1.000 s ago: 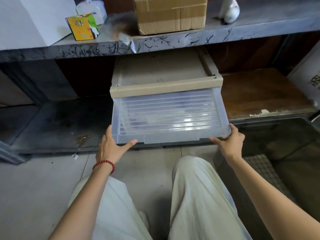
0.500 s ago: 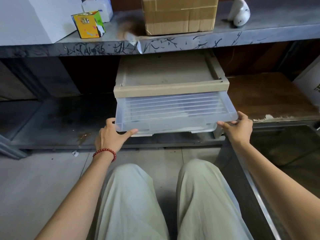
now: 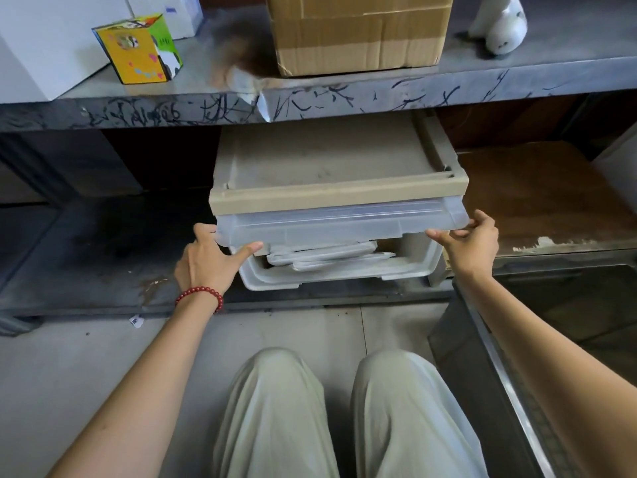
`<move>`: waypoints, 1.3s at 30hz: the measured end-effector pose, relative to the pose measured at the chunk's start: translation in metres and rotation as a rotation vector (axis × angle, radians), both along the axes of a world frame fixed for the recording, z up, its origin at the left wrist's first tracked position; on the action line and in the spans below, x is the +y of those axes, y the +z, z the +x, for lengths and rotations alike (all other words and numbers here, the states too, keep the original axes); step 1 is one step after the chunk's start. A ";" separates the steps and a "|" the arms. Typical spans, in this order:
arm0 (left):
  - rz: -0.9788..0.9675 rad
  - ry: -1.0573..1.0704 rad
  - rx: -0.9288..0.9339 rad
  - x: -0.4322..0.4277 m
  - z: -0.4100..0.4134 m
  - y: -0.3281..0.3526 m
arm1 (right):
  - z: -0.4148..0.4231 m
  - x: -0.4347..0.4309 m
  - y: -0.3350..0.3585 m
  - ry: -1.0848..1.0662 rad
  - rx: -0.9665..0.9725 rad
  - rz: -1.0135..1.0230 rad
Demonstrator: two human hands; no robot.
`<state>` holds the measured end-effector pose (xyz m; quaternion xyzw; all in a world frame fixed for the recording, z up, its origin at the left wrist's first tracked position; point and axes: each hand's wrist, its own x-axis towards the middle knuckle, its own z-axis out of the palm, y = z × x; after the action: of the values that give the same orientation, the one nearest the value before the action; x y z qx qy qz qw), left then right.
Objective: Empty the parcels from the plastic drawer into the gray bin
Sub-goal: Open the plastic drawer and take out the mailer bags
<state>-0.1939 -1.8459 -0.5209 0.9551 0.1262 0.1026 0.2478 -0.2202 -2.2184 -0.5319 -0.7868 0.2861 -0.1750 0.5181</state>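
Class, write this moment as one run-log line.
left hand grips upper drawer left corner | right hand grips right corner | parcels in lower drawer

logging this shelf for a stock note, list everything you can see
cardboard box: 1, brown, top shelf
carton: 1, yellow, top shelf left
boxes: 2, white, top shelf left
object: 1, white, top shelf right
drawer unit: 1, beige top, under shelf
clear drawer: 1, clear, upper slot
lower drawer: 1, whitish, pulled out beneath
parcels: at least 2, white, in lower drawer
bin: 1, gray, floor right
bracelet: 1, red, left wrist
hands: 2, left and right grip clear drawer's front corners
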 end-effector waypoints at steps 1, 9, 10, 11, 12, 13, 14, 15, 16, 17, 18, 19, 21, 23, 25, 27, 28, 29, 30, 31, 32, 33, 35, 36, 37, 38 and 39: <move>-0.004 0.012 -0.012 -0.001 0.005 0.000 | 0.006 0.001 0.000 -0.002 0.001 -0.008; 0.051 0.075 -0.076 -0.012 0.033 0.007 | 0.039 0.003 0.007 0.019 0.008 -0.145; 0.073 0.072 -0.076 -0.012 0.035 0.008 | 0.041 0.003 0.008 0.020 0.012 -0.145; 0.095 0.063 -0.079 -0.012 0.039 0.008 | 0.043 0.004 0.008 0.020 0.011 -0.154; 0.110 0.056 -0.081 -0.013 0.043 0.009 | 0.045 0.004 0.008 0.016 0.010 -0.166; 0.118 0.053 -0.081 -0.015 0.046 0.009 | 0.046 0.004 0.007 0.007 0.007 -0.174; 0.120 0.055 -0.080 -0.016 0.049 0.009 | 0.047 0.006 0.006 -0.010 0.002 -0.177; 0.119 0.059 -0.077 -0.017 0.051 0.010 | 0.048 0.007 0.006 -0.024 0.000 -0.179; 0.118 0.067 -0.072 -0.018 0.052 0.010 | 0.048 0.008 0.007 -0.033 0.009 -0.183; 0.119 0.079 -0.067 -0.018 0.052 0.010 | 0.049 0.009 0.007 -0.037 0.019 -0.193; 0.118 0.090 -0.059 -0.019 0.051 0.011 | 0.049 0.010 0.007 -0.039 0.034 -0.201; 0.113 0.099 -0.048 -0.019 0.050 0.011 | 0.048 0.010 0.008 -0.042 0.049 -0.208; 0.103 0.100 -0.023 -0.022 0.046 0.011 | 0.044 0.012 0.010 -0.050 0.079 -0.204; 0.100 0.088 0.004 -0.026 0.039 0.012 | 0.039 0.015 0.013 -0.059 0.102 -0.170; 0.088 0.094 0.028 -0.029 0.029 0.012 | 0.030 0.020 0.016 -0.065 0.117 -0.131; 0.039 0.119 0.054 -0.030 0.018 0.012 | 0.018 0.025 0.018 -0.062 0.115 -0.098; 0.014 0.128 0.065 -0.031 0.011 0.011 | 0.012 0.028 0.018 -0.051 0.112 -0.083; 0.001 0.126 0.074 -0.031 0.005 0.008 | 0.006 0.031 0.016 -0.034 0.110 -0.068; 0.002 0.108 0.078 -0.033 -0.003 0.004 | 0.000 0.035 0.014 -0.011 0.104 -0.052; 0.011 0.079 0.082 -0.035 -0.011 -0.002 | -0.006 0.040 0.010 0.021 0.092 -0.039; 0.020 0.047 0.089 -0.038 -0.021 -0.009 | -0.013 0.045 0.005 0.059 0.078 -0.029; 0.026 0.019 0.100 -0.042 -0.032 -0.017 | -0.020 0.052 -0.002 0.097 0.065 -0.029; 0.041 -0.021 0.150 -0.048 -0.050 -0.036 | -0.033 0.063 -0.018 0.180 0.052 -0.070; 0.050 -0.033 0.183 -0.049 -0.057 -0.046 | -0.039 0.067 -0.025 0.233 0.054 -0.104; 0.051 -0.039 0.212 -0.048 -0.062 -0.055 | -0.042 0.071 -0.030 0.288 0.053 -0.145; 0.048 -0.043 0.227 -0.045 -0.064 -0.059 | -0.043 0.073 -0.032 0.325 0.043 -0.191; 0.050 -0.050 0.218 -0.041 -0.063 -0.061 | -0.042 0.073 -0.033 0.337 0.022 -0.237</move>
<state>-0.2569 -1.8873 -0.5819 0.9694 0.1257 -0.0049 0.2110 -0.2620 -2.1454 -0.5645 -0.8808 0.1332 -0.1096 0.4409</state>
